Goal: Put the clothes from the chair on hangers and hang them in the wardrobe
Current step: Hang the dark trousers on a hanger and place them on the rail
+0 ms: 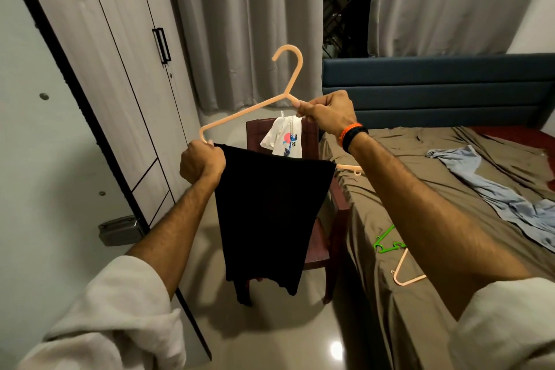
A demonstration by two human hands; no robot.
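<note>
A peach plastic hanger [246, 112] is held up in front of me, hook upward. A black garment [267, 219] is draped over its bottom bar and hangs down. My left hand [201, 163] grips the hanger's left corner together with the black cloth. My right hand [326, 112] pinches the hanger's right arm near the neck. Behind the garment stands a dark red chair [339, 198] with a white printed T-shirt [285, 138] over its back. The wardrobe [126, 75] with a black handle is on the left, its near door [45, 129] swung open.
A bed [420, 183] with a brown sheet lies on the right, with a blue headboard. On it lie a light blue garment [492, 189], a green hanger [387, 242] and two peach hangers [405, 272]. Grey curtains hang at the back. Tiled floor lies below.
</note>
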